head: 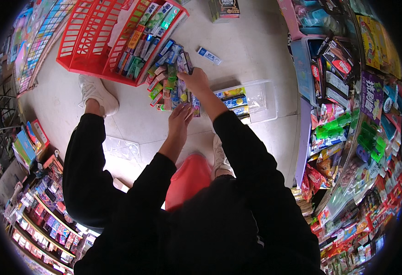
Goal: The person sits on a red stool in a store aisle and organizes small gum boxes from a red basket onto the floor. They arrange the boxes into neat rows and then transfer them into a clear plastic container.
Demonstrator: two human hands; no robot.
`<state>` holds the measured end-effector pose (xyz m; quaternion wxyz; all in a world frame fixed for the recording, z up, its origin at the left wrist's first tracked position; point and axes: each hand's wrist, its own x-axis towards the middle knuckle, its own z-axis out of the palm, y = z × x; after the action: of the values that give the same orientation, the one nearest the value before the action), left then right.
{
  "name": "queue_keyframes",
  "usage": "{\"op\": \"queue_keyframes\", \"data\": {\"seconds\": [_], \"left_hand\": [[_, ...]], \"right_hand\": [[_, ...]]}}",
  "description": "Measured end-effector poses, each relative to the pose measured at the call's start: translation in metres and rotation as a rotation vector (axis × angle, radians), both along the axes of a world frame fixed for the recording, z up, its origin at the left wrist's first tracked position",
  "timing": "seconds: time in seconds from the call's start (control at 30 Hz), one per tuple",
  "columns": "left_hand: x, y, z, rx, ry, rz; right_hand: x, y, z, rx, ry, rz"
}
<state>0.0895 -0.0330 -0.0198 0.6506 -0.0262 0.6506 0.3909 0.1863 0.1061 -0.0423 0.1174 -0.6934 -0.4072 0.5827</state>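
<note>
A heap of small candy packs in green, red, blue and purple wrappers lies on the floor before me, against a red plastic basket. My right hand curls over the heap's right side, at some purple packs; whether its fingers hold one is hidden. Closer to me, my left hand has its fingertips at the heap's near edge, and its grip cannot be made out. Upright rows of candy packs fill the basket's right compartment. One white-and-blue pack lies apart on the floor.
Right of my hands, a clear plastic box holds several candy packs. A clear plastic sheet or lid lies at left. A fruit juice carton stands ahead. Crowded snack shelves line the right; a wire rack stands left.
</note>
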Motion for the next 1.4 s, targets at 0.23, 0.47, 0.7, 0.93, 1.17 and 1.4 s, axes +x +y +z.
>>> {"op": "queue_keyframes", "data": {"seconds": [0.23,0.47,0.7,0.93,1.17,1.4], "left_hand": [[-0.006,0.016,0.037,0.072,-0.447,-0.033],[0.032,-0.002,0.035,0.065,-0.604,0.155],[0.081,-0.01,0.032,0.179,-0.653,0.333],[0.08,-0.005,0.031,0.076,-0.281,-0.104],[0.06,0.003,0.04,0.406,0.571,-0.629],[0.062,0.017,0.046,0.665,0.942,-0.907]], "right_hand": [[0.065,-0.066,0.084,0.292,0.016,0.16],[0.091,-0.144,0.109,0.477,-0.08,0.084],[0.122,-0.161,0.096,-0.045,0.287,-0.493],[0.191,-0.09,0.047,0.219,0.12,-0.153],[0.204,-0.073,0.042,0.113,0.169,-0.05],[0.192,-0.079,0.03,0.113,0.201,-0.276]]}}
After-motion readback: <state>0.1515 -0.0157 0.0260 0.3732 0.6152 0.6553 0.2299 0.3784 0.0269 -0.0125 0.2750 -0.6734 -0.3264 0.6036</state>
